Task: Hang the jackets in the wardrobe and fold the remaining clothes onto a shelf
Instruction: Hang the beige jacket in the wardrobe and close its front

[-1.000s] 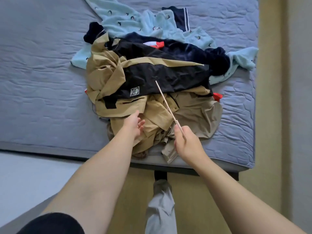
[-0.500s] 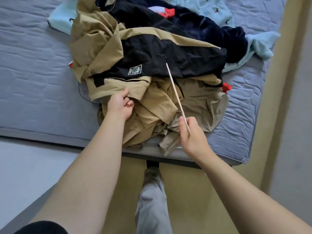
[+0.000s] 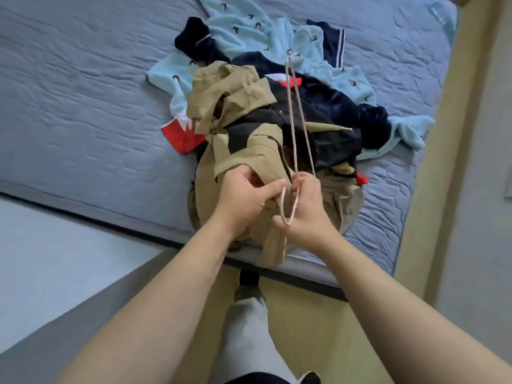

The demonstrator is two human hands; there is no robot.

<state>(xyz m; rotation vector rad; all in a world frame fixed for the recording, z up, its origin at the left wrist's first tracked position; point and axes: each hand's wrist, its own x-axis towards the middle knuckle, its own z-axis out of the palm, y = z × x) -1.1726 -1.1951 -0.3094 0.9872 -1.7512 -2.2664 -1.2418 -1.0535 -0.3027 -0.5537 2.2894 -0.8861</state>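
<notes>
A leg in pale grey trousers stands on the tan floor, and both bare forearms reach over it to the near edge of the blue-grey quilted mattress. The left hand grips a fold of the tan-and-black jacket, thumb and fingers curled into the tan cloth. Just beside it, touching the same fold, the right hand has its fingers curled round a thin beige hanger – its rounded end loops out below the hand, and its long sides run away over the jacket. The jacket tops a heap at the mattress's near edge, part of it drooping over that edge. Behind it lie a navy velvety garment, a red-and-white piece and – farthest – a light blue garment with small dark marks.
</notes>
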